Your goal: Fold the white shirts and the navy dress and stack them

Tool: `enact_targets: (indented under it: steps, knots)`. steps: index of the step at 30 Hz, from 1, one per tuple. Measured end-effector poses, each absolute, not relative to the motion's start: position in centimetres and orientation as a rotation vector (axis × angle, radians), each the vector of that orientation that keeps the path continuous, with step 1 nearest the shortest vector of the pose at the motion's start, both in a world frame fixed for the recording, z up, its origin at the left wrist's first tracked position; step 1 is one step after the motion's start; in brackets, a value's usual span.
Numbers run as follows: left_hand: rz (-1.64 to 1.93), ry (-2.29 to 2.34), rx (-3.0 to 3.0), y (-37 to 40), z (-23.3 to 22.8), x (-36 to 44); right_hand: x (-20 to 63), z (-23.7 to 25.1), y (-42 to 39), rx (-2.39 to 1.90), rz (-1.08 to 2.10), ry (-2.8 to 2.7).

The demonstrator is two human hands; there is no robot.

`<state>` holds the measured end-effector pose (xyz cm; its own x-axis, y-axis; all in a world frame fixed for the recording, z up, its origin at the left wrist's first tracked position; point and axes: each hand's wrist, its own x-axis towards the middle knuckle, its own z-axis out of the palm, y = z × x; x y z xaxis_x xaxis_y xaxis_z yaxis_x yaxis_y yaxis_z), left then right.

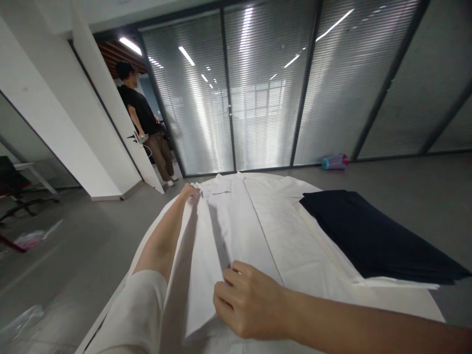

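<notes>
White cotton fills most of what we see: a white shirt (258, 221) lies spread flat on a round white table (424, 305), collar at the far edge. We have our left hand (190, 192) stretched out to the far left of the shirt near the collar, fingers pinched shut on the edge of the cloth. Our right hand (247, 302) rests close to us, fingers curled and closed on a folded-over strip of the same shirt, so the left side panel stands lifted in a long crease between both hands. Just right of the shirt, overlapping its edge, lies a folded dark navy garment (372, 236). Well apart, a person in a black top (142, 113) stands by the doorway, and a small blue and pink roll (334, 162) lies on the floor by the glass wall.
</notes>
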<state>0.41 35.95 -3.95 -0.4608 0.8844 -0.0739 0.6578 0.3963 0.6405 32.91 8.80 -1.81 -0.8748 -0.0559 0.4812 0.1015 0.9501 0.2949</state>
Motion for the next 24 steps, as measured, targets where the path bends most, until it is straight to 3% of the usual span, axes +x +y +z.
enact_targets:
  steps: [12, 17, 24]
  knots:
    - [0.95, 2.258, 1.68, 42.2, -5.5, 9.4, 35.2, -7.6, 6.3, -0.215, -0.205, -2.403]
    - [0.948, 2.263, 1.775, 42.3, -7.3, 11.4, 37.1, -7.3, 6.7, -0.233, -0.047, -2.547]
    - [0.838, 2.322, 1.813, 42.6, -9.4, 12.7, 38.5, -6.1, 6.7, -0.243, -0.068, -2.589]
